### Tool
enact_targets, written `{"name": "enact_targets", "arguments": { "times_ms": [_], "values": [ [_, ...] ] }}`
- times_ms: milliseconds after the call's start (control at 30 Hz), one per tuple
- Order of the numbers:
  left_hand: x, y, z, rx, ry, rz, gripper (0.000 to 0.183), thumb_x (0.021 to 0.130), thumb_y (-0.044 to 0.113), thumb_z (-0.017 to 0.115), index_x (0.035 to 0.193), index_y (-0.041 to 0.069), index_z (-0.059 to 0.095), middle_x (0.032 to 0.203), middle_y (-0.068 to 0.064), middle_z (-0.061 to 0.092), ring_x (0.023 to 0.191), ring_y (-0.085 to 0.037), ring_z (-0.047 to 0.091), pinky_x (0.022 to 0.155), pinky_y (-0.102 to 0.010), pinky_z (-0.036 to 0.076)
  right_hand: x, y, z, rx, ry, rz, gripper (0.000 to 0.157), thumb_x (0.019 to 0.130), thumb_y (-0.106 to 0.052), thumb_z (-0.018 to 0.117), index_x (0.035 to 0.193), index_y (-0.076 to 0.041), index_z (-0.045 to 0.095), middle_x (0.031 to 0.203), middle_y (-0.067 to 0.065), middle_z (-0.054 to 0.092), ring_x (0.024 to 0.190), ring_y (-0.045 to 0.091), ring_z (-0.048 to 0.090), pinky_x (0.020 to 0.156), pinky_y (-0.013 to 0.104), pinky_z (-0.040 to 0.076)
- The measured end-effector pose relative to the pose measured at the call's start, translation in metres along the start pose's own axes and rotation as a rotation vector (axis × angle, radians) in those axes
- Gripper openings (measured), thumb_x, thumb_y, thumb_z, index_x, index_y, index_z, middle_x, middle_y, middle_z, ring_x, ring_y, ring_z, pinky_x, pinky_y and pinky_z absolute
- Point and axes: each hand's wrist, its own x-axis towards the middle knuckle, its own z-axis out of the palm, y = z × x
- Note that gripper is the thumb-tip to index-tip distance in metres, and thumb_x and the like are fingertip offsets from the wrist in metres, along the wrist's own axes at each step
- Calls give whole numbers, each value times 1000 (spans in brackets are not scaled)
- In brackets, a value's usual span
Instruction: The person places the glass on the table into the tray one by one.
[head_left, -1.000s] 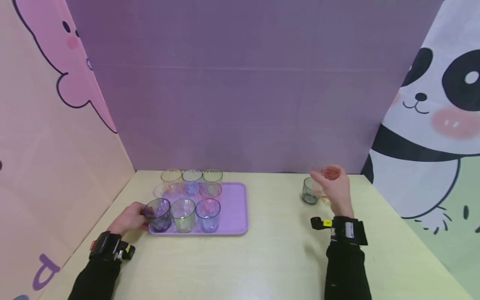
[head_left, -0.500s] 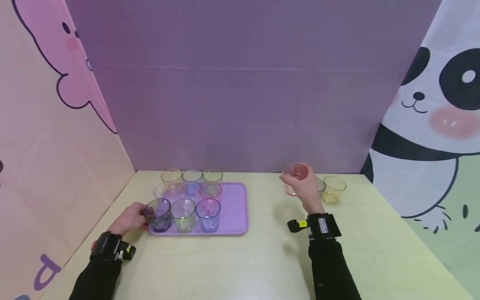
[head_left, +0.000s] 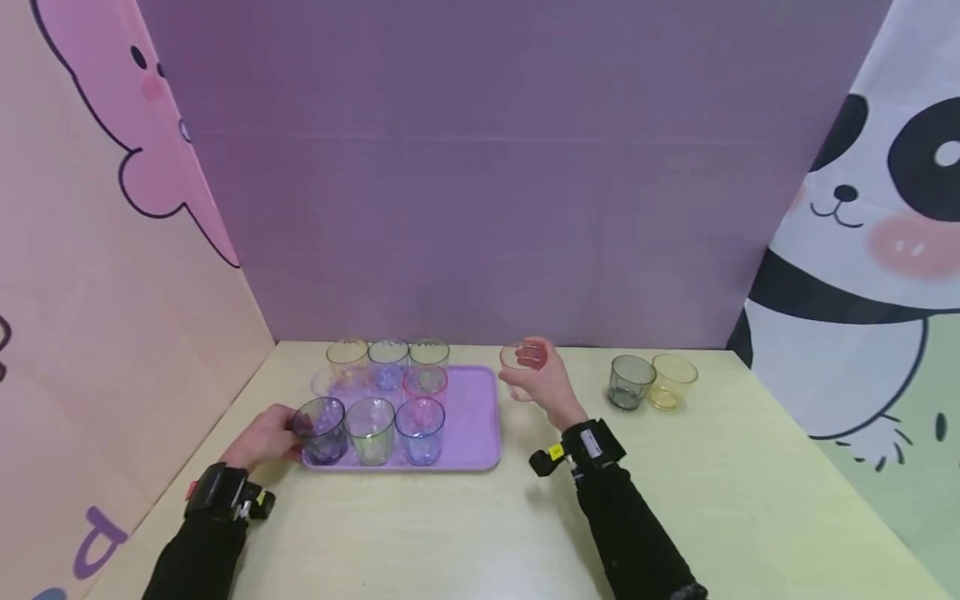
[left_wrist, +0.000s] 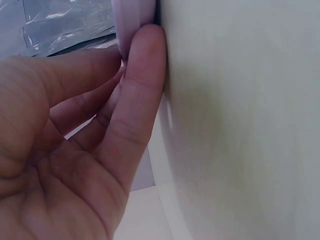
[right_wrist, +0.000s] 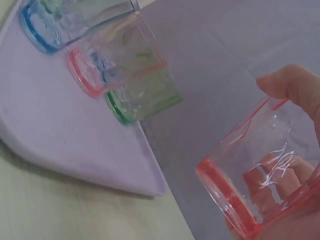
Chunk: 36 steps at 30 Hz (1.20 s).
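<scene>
My right hand (head_left: pixel 551 385) holds a clear glass tumbler with a pink-red tint (right_wrist: pixel 226 195) in the air, just right of the lilac tray (head_left: pixel 474 429). Thumb and fingers curl round its side in the right wrist view. At the tray's left front corner, my left hand (head_left: pixel 262 437) pinches the rim, as the left wrist view shows with the fingers (left_wrist: pixel 145 65) against it. Along the tray's front stand a dark tumbler (head_left: pixel 319 433), a green one (head_left: pixel 371 433) and a blue one (head_left: pixel 421 433). Several more tinted tumblers, including a red-rimmed one (head_left: pixel 425 383), stand behind them.
A grey tumbler (head_left: pixel 630 383) and a yellow tumbler (head_left: pixel 672 383) stand side by side on the pale table (head_left: pixel 450 533) at the right. A purple backdrop (head_left: pixel 480 208) rises behind the table, with printed panels on both sides.
My right hand has carried the pink-red tumbler leftward from beside the grey and yellow tumblers to the tray's right side. The left hand has stayed at the tray corner.
</scene>
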Motion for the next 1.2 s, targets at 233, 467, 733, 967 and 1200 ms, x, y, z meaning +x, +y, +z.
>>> {"name": "enact_targets", "arguments": {
  "times_ms": [233, 467, 733, 967, 1200],
  "values": [
    [0, -1, 0, -5, 6, 0, 27, 78, -15, 54, 104, -19, 60, 89, -20, 68, 69, -22, 67, 62, -36, 61, 16, -1, 25, -65, -36, 2, 70, 74, -16, 83, 133, -7, 46, 129, 13, 57, 122, 29, 55, 104, 42, 48],
    [-2, -2, 0, -2, 8, -5, 28, 79, -15, 54, 106, -20, 59, 90, -21, 67, 69, -22, 66, 63, -37, 61, 29, -1, 44, -64, -65, 1, 71, 71, -16, 84, 131, -6, 47, 124, 13, 57, 116, 29, 57, 102, 40, 49],
    [-1, 0, 1, -7, 11, -10, 27, 79, -15, 53, 105, -19, 60, 90, -21, 67, 69, -22, 66, 62, -36, 61, 37, 1, 56, -80, -61, 37, 75, 73, -18, 83, 133, -3, 43, 128, 16, 56, 114, 29, 57, 100, 39, 51],
    [-1, -1, 0, -17, 5, -9, 28, 79, -14, 54, 105, -19, 60, 91, -20, 68, 70, -22, 67, 62, -36, 62, 43, 9, 60, -180, -63, 87, 81, 71, -26, 86, 139, -8, 45, 136, 17, 52, 123, 32, 51, 105, 44, 47],
    [0, -1, 0, -7, 12, -4, 27, 79, -14, 54, 105, -19, 60, 92, -21, 67, 70, -21, 67, 63, -36, 62, 45, 20, 67, -184, -57, 107, 82, 72, -20, 85, 138, -2, 41, 135, 19, 53, 126, 35, 51, 108, 45, 46]
  ]
}}
